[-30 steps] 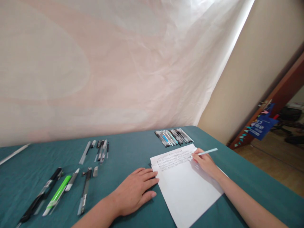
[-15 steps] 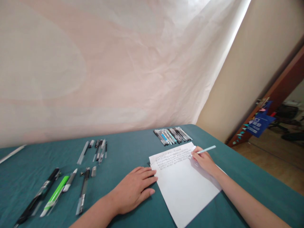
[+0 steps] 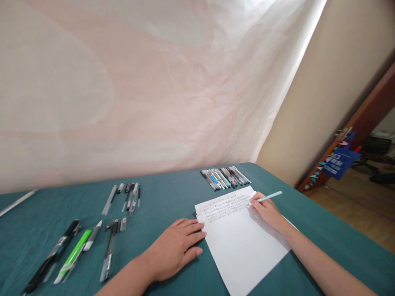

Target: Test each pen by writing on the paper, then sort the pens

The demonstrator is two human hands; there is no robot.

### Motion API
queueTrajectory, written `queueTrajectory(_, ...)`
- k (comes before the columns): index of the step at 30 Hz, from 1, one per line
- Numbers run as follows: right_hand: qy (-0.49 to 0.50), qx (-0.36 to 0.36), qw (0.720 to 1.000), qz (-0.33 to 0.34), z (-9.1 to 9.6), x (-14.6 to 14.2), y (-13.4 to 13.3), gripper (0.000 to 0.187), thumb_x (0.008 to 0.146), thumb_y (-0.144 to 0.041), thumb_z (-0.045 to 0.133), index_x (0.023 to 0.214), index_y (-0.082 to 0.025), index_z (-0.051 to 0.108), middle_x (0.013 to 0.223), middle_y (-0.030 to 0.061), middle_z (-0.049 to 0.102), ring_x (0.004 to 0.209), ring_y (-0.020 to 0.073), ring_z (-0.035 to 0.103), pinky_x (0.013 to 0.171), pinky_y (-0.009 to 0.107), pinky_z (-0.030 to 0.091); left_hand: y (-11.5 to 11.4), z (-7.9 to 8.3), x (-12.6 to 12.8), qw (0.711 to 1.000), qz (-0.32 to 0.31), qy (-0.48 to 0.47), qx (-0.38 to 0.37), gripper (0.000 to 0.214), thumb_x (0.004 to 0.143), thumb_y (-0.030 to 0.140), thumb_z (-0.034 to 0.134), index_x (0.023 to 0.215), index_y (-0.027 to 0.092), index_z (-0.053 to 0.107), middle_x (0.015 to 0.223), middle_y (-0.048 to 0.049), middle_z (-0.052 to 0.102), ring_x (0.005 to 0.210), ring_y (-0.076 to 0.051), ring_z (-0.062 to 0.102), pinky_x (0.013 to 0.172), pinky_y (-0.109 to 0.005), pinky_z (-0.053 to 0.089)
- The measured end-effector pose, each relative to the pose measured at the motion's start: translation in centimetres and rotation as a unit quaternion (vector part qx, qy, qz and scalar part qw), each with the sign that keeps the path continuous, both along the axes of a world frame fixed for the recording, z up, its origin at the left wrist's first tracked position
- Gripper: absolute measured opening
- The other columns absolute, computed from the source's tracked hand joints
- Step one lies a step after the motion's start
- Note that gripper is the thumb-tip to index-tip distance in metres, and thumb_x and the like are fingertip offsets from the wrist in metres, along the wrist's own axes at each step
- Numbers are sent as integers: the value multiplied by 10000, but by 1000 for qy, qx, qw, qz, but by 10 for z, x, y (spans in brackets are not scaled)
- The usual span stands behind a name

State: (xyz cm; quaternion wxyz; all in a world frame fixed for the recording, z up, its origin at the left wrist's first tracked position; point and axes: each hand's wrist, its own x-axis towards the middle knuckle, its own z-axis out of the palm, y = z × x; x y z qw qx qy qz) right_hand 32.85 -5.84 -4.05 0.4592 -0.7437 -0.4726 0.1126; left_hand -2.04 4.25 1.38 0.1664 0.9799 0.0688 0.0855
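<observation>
Right hand: the fingers of the right hand (image 3: 266, 209) pinch a pen (image 3: 271, 196), over the upper right part of the paper (image 3: 242, 255).
Pen: pale blue and slim; it slants, its far end up to the right and its tip down by the written lines (too small to tell whether it touches).
Left hand: the left hand (image 3: 177, 248) lies flat with fingers spread, grasping nothing; its fingertips reach the left edge of the paper.
Paper: white, lying at an angle on the desk (image 3: 173, 193); several lines of small dark writing (image 3: 226, 207) fill the top, too blurred to read, and the lower part is blank.
Pen row: many pens (image 3: 226, 177) lie side by side just beyond the paper, mostly clear, grey and black, with some blue among them.
Left of the desk, near: a black pen (image 3: 51, 261), a green pen (image 3: 74, 255), a grey pen (image 3: 93, 236) and a clear pen (image 3: 108, 255) lie apart from the left hand (blur softens their outlines), with a small grey cap (image 3: 123, 224) by the clear one.
Left of the desk, farther: a small group of pens and caps (image 3: 132, 198); a white stick (image 3: 18, 202) lies at the far left.
Behind: a pale pink curtain (image 3: 160, 102) hangs past the desk.
Right side: a beige wall (image 3: 317, 90), then a brown door (image 3: 367, 109) with a blue sign (image 3: 341, 163).
</observation>
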Motion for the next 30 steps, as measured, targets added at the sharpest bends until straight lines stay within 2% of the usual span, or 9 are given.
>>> queueTrajectory(17, -51, -20, 999, 6, -3, 5, 2, 181, 737, -321, 458, 608, -194, 477, 518, -40, 465, 495, 103, 421, 499, 227, 310, 1, 1, 1, 1000, -4, -3, -6, 391, 882, 395, 323, 1248, 299, 423, 1317, -18, 428, 1211, -204, 365, 1014, -397, 250)
queueTrajectory(23, -69, -25, 997, 24, -1, 5, 2, 146, 729, -296, 456, 626, -197, 483, 538, -42, 465, 512, 111, 425, 514, 231, 311, 0, 2, 1, 1000, 2, 24, 8, 401, 890, 405, 292, 1262, 302, 399, 1338, -10, 398, 1226, -198, 344, 1019, -405, 240)
queueTrajectory(30, -61, -27, 998, 9, -1, 4, 1, 149, 734, -282, 455, 618, -194, 485, 530, -41, 470, 500, 106, 425, 500, 225, 302, 0, 1, 1, 1000, 2, 11, 4, 391, 887, 394, 312, 1256, 304, 406, 1333, -8, 405, 1224, -197, 348, 1018, -396, 245)
